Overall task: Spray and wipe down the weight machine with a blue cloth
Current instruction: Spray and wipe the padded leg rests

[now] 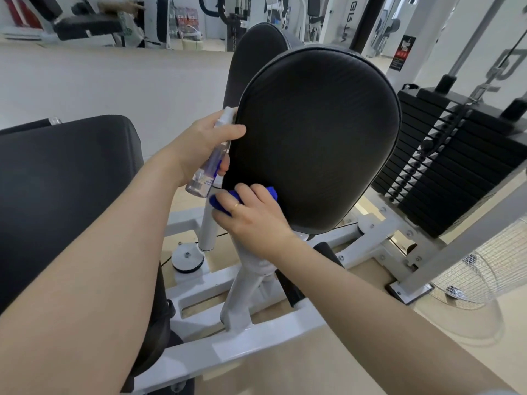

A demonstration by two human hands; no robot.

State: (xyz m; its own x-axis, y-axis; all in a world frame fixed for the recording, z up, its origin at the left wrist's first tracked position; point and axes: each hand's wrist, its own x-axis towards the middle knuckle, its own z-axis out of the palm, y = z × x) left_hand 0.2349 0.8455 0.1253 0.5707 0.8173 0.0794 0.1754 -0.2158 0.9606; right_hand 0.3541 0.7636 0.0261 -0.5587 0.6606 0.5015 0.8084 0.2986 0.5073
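At seven o'clock on the black pad [316,132], the right hand [253,215] clutches the blue cloth [221,205] while the left hand [204,143], gripping the spray bottle [209,163], risks bumping the pad's edge.

Large black letters stand mirrored on a white frame panel [354,17] at top, reading roughly "BM" reversed. A black poster [402,54] with red print and the bottle label [210,178] are too small to read.

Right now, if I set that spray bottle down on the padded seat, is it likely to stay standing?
Probably not. The spray bottle is tall, slim and clear plastic, so likely light and easily tipped. Being round, it would probably roll once down. The liquid sits low, which may steady it slightly.
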